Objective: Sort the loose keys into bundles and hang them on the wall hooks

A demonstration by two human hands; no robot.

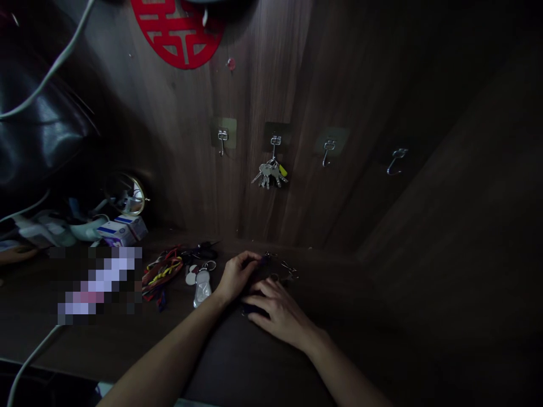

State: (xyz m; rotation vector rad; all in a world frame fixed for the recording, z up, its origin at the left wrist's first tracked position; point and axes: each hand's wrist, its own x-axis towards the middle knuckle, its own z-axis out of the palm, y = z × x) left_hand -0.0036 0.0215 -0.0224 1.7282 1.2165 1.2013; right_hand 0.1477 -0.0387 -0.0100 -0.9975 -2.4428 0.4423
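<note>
My left hand (237, 276) is on the dark shelf top, its fingers bent and pinched at the end of a dark purple strap-like thing (263, 262). Close beside it, my right hand (275, 312) lies palm down with its fingers spread over a dark blue part (254, 309) of what may be the same thing; most of it is hidden under the hands. Small metal clasps (291, 270) lie just beyond my right fingers. Left of my left hand are a silver key fob (202, 287) with a ring and round tags, and a bundle of coloured cords (163, 270).
A bunch of keys (268, 172) hangs from one wall hook (275, 144); other hooks (328, 150) flank it. At left stand a small box (119, 230), a round mirror (129, 195) and a black bag (38, 124). A white cable (31, 356) crosses the shelf's front edge.
</note>
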